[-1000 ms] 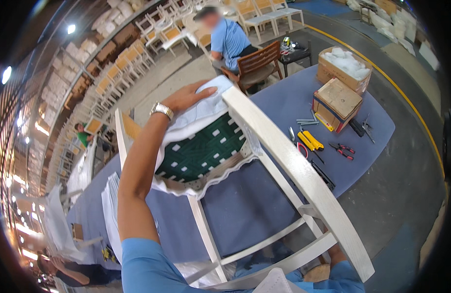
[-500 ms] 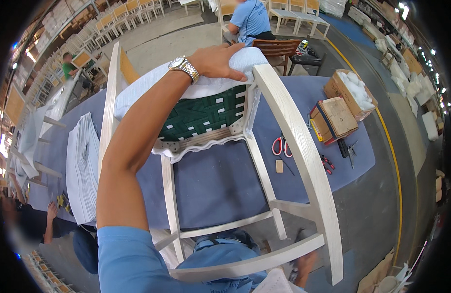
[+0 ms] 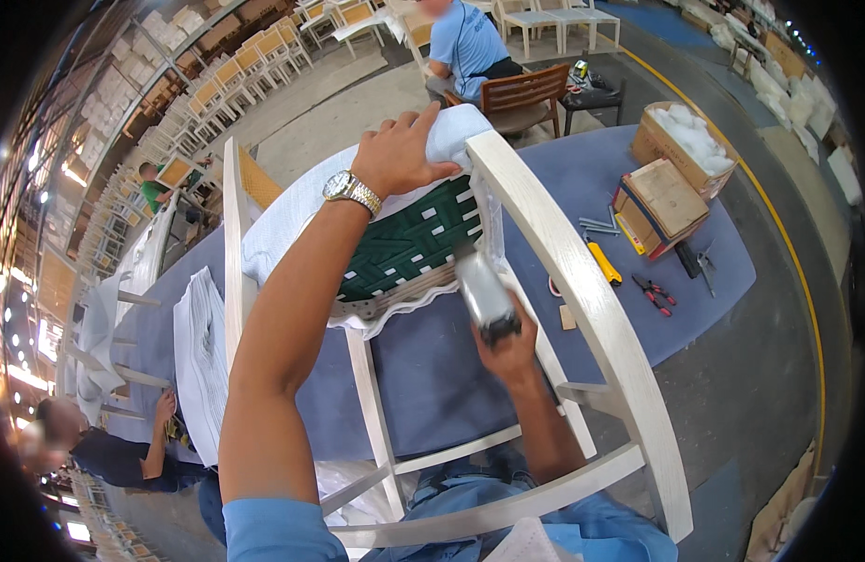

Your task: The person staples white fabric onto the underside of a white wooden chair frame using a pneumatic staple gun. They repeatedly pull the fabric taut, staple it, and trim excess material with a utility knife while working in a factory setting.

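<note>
An upside-down pale wooden chair (image 3: 582, 272) stands over the table, its white padded seat (image 3: 292, 220) toward the far side. Green woven webbing (image 3: 409, 234) shows on the seat's underside, with white fabric folded along its edge. My left hand (image 3: 400, 159) grips the far right part of the padded seat, thumb on the near side and fingers over the far edge. My right hand (image 3: 509, 342) is closed around a grey staple gun (image 3: 484, 292), slightly blurred. Its nose is close to the seat's right inner edge; contact cannot be made out.
A blue-grey covered table (image 3: 423, 375) carries folded white fabric (image 3: 198, 356), red-handled pliers (image 3: 655, 295), a yellow-handled tool (image 3: 603, 265) and cardboard boxes (image 3: 671, 201). A wooden chair (image 3: 526, 94) and a seated person (image 3: 470, 47) are beyond; another person (image 3: 123, 459) is at left.
My right hand has come up from below with the staple gun to the seat's underside. My left hand has shifted slightly, its fingers now more bent over the seat. The view has turned a little.
</note>
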`<state>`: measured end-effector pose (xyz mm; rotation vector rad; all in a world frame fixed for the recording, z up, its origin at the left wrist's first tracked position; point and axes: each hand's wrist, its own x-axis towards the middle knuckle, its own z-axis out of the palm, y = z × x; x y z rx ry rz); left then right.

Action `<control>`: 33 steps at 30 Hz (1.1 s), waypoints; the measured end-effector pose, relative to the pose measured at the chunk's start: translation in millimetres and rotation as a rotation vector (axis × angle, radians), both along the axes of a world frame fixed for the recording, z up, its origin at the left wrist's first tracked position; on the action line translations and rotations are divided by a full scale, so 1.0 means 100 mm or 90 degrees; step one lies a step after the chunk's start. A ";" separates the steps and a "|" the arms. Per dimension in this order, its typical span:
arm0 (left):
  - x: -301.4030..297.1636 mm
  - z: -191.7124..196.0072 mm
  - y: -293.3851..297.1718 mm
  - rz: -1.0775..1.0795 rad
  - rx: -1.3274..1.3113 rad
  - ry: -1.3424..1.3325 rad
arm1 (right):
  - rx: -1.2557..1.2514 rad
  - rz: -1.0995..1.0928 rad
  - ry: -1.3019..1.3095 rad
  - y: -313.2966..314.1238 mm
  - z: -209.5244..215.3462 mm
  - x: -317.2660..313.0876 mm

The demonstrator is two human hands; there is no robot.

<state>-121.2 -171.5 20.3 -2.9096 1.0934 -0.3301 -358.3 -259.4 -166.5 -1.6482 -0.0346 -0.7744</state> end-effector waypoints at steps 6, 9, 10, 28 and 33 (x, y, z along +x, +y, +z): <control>-0.06 0.03 -0.01 -0.002 0.015 -0.005 | -0.139 -0.120 -0.119 -0.15 0.34 0.90; -0.02 0.01 0.00 -0.007 0.003 -0.013 | -0.072 -0.056 -0.118 -0.20 0.36 1.05; 0.00 -0.02 0.01 -0.012 -0.004 -0.018 | -0.054 -0.035 -0.097 -0.20 0.37 1.03; -0.02 0.03 0.11 -0.089 0.048 -0.005 | -0.074 0.004 0.003 -0.07 0.52 0.97; 0.37 0.43 0.29 -0.258 -0.046 0.276 | -0.095 -0.113 -0.054 -0.18 0.36 1.06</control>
